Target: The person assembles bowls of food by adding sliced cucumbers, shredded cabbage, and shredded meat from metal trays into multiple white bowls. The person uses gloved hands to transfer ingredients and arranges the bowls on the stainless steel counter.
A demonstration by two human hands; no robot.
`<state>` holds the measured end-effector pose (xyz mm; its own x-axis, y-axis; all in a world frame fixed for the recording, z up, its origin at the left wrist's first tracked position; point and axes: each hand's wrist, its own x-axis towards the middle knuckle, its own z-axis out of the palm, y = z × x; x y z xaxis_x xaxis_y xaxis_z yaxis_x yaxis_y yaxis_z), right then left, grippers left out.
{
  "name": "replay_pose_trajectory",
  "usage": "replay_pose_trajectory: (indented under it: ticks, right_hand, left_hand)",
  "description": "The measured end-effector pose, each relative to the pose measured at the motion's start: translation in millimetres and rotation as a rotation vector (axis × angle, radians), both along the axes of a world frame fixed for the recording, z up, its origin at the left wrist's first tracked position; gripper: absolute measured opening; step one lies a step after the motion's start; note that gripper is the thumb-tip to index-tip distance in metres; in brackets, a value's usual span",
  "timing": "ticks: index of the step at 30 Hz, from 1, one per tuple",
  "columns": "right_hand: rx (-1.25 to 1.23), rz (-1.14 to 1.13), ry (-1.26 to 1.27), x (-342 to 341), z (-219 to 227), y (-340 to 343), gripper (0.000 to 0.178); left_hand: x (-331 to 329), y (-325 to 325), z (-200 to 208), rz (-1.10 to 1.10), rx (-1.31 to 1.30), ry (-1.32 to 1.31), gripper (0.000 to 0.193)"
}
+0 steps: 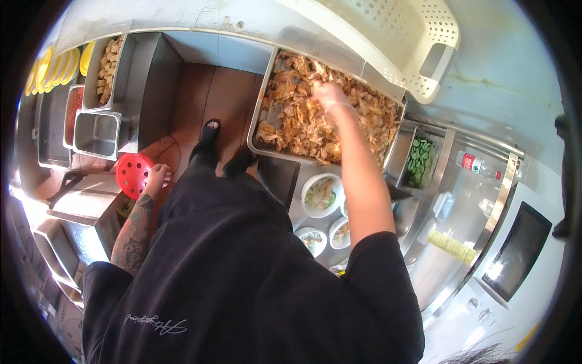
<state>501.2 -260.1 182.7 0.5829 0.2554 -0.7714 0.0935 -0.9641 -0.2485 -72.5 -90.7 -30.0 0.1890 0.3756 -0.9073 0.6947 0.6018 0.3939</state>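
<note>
The right hand (330,95) works in shredded brown food (297,115) filling the metal tray (262,149); whether its fingers close on any, I cannot tell. Lifting small, loose handfuls should limit spills. The left hand (159,177), its grip unclear, is at the red perforated piece (133,175).

Four white bowls (320,214) (one mostly hidden) sit mid-frame, with one large tray (273,153) at upper center, one red perforated basket (132,175) at left, one cream basket (388,36) upper right, one bottle (479,164) right.
</note>
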Motion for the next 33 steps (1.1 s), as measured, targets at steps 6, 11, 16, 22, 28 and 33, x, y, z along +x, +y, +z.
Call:
replay_pose_trajectory:
  ticks: [6,11,16,22,28,33]
  right_hand:
    - [0.316,-0.116,-0.230,3,54,-50,0.030]
    - [0.544,-0.383,-0.073,-9,79,-80,0.021]
    - [0.809,-0.676,-0.018,0,75,-95,0.022]
    - [0.804,-0.645,0.069,-7,99,-135,0.026]
    - [0.316,-0.495,-0.045,-110,83,-230,0.036]
    - [0.314,-0.630,-0.008,-181,23,-273,0.055]
  left_hand:
    - [-17,3,-25,0.027,-0.059,-0.001,0.020]
    - [-23,7,-54,-0.149,0.041,-0.086,0.022]
    - [11,24,-50,-0.143,0.041,-0.113,0.022]
    - [61,36,-26,-0.134,0.039,-0.080,0.019]
    - [45,32,-37,-0.171,0.012,-0.073,0.023]
    - [-7,28,-55,-0.690,0.352,0.056,0.039]
